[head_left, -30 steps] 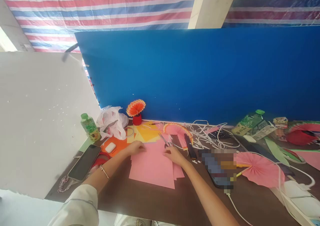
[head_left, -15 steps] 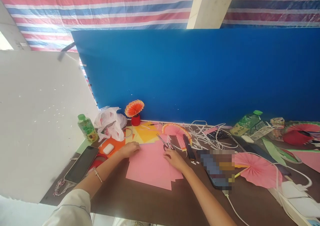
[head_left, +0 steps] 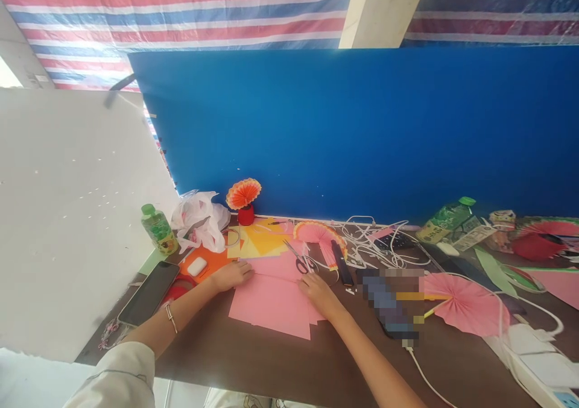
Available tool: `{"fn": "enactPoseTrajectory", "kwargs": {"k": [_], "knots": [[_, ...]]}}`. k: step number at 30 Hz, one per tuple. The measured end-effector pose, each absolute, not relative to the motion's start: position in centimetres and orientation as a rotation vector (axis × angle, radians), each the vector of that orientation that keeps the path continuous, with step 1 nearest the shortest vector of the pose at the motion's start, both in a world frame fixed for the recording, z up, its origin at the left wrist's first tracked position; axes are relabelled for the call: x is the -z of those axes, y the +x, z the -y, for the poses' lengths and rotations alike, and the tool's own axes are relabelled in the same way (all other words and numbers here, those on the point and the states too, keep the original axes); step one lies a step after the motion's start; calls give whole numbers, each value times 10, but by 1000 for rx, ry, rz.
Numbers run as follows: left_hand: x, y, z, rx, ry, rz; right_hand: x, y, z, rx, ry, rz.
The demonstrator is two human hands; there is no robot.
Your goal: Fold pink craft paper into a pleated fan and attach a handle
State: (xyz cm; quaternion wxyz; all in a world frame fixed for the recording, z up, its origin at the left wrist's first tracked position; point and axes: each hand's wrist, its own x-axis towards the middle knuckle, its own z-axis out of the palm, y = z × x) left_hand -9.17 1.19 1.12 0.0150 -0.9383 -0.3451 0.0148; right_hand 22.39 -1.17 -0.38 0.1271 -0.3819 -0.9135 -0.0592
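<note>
From the head view, the left hand (head_left: 234, 275) and the right hand (head_left: 319, 291) rest at opposite ends of the far edge of a pink sheet (head_left: 271, 308), which lies flat on the desk (head_left: 217, 354) in front of the person, partly over more pink paper. In each grip the fingertips are bent down at the paper; I cannot tell whether they pinch the edge or only press on it. A faint line runs across the sheet from one hand to the other, which may be a narrow fold or just the edge itself. The wide part towards the person shows no pleats, so work on this piece looks barely started, with nearly all of it unfolded. Elsewhere, pleating is already done: a pink fan (head_left: 477, 307) lies open well to the right, a bordered pink fan (head_left: 317, 233) lies beyond the right hand, and an orange fan (head_left: 243, 193) stands above a red base (head_left: 245, 216). Scissors (head_left: 305, 264) lie just beside the right hand's fingertips, held by neither hand, and yellow sheets (head_left: 262, 243) lie beyond the pink paper.
</note>
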Motion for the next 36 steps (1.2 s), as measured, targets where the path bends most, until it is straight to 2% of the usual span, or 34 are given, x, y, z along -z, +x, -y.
{"fn": "enactPoseTrajectory", "kwargs": {"k": [7,20,30,36], "knots": [[-11,-89,-6,-118,-2844,1043,7,220,16,418,-1069,2723],[-2,-48,29,-101,-2660,1425,30,194,43,441,-1525,2524],[34,-18,46,86,-2329,1799,10,164,58,122,-2012,2380],[38,-12,46,188,-2300,1841,3,131,69,104,-1991,2300]]}}
